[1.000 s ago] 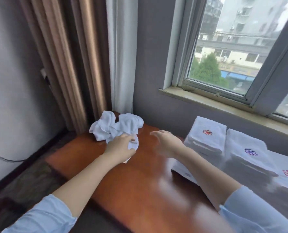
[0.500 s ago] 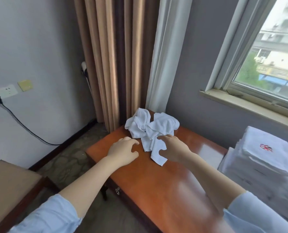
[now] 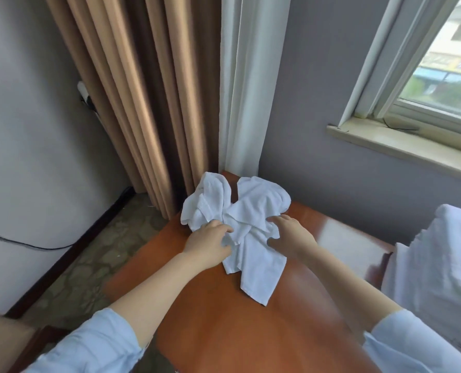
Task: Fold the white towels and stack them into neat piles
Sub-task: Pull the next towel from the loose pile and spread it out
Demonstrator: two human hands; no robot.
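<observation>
A heap of crumpled white towels (image 3: 240, 211) lies at the far left corner of the reddish wooden table (image 3: 250, 332). One loose towel (image 3: 259, 267) trails from the heap toward me, flat on the wood. My left hand (image 3: 210, 244) pinches this towel's left edge. My right hand (image 3: 291, 235) grips its right side, fingers curled into the cloth. A pile of folded white towels (image 3: 439, 265) sits at the right edge of the view, blurred.
Tan curtains (image 3: 132, 90) and a white sheer curtain (image 3: 245, 84) hang just behind the heap. A window sill (image 3: 401, 144) runs along the grey wall at right. A cable (image 3: 22, 242) crosses the left wall above patterned floor.
My view has swung left, leaving most of the folded piles out of sight. Both hands have closed on the loose towel and drawn it out toward me.
</observation>
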